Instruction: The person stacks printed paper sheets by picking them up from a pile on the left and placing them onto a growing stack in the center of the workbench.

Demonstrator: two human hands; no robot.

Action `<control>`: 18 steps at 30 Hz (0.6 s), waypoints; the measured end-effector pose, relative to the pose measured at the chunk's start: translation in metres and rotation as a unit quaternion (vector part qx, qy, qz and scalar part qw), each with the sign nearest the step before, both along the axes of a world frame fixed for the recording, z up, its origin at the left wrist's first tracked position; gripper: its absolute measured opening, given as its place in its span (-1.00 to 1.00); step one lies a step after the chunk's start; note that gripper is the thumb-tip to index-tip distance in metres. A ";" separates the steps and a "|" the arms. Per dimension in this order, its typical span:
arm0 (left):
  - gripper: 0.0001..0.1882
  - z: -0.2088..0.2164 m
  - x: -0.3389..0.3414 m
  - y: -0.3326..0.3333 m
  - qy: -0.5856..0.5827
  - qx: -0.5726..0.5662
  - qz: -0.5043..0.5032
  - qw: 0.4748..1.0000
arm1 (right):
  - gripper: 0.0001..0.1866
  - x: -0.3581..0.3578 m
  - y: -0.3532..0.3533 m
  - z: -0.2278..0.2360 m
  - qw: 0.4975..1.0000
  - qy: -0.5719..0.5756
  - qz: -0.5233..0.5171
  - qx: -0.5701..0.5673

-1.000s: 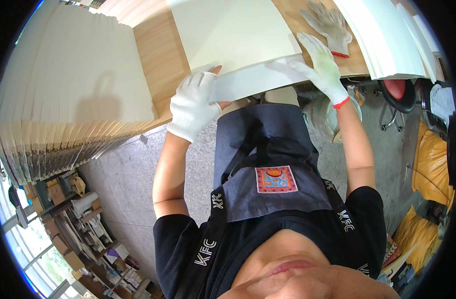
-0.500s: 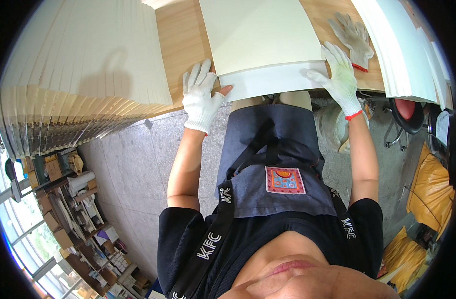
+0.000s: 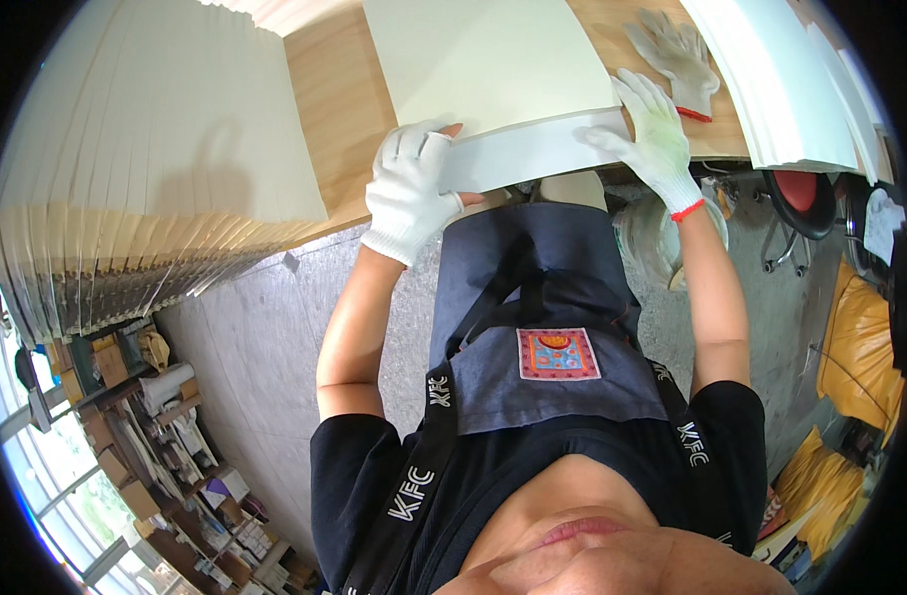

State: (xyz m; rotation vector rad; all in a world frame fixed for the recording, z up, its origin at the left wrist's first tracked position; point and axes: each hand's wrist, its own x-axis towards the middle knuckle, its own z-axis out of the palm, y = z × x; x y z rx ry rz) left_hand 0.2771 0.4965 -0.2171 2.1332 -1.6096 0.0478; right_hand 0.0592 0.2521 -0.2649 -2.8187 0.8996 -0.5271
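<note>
A cream sheet (image 3: 488,59) lies on the wooden table, and a white sheet (image 3: 533,151) shows as a strip along its near edge. At the strip's left end is my left hand (image 3: 409,188) in a white knit glove, the bare tips of thumb and forefinger poking out. Those two digits are apart, one on each side of the strip's end, while the other fingers curl. My right hand (image 3: 659,139), gloved in white with a red cuff, rests with fingers spread along the right edge, its thumb over the strip.
A spare glove (image 3: 680,67) lies beyond my right hand. Tall paper stacks flank the work: a fanned one (image 3: 146,119) at left, a white one (image 3: 771,89) at right. Below the table edge stand a round tub (image 3: 652,243) and a dark chair with a red seat (image 3: 802,193).
My left hand has shifted from lying flat beside the sheets onto the strip's left end, with its fingers curled. The right hand keeps its place at the right edge. The whole view has shifted slightly.
</note>
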 end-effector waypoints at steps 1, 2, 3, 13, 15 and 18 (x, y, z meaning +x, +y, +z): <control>-0.14 0.000 0.002 -0.001 -0.005 0.014 -0.001 1.000 | -0.08 0.000 0.000 0.001 1.000 -0.001 -0.001 0.003; -0.17 0.002 0.005 -0.001 -0.003 0.022 -0.001 1.000 | -0.09 -0.001 0.001 0.002 1.000 -0.001 -0.001 0.005; -0.20 0.004 0.009 -0.001 -0.001 0.030 -0.001 1.000 | -0.10 -0.001 0.001 0.003 1.000 -0.002 -0.001 0.008; -0.59 0.017 0.002 -0.018 -0.116 0.078 -0.083 0.987 | -0.40 0.055 -0.022 0.058 0.975 0.056 0.202 0.073; -0.70 0.019 0.017 -0.022 -0.065 0.110 -0.045 0.991 | -0.26 0.065 -0.030 0.071 0.966 0.112 0.207 0.104; -0.82 0.020 0.034 -0.040 0.016 0.139 0.005 0.990 | -0.21 0.079 -0.038 0.087 0.953 0.208 0.148 0.166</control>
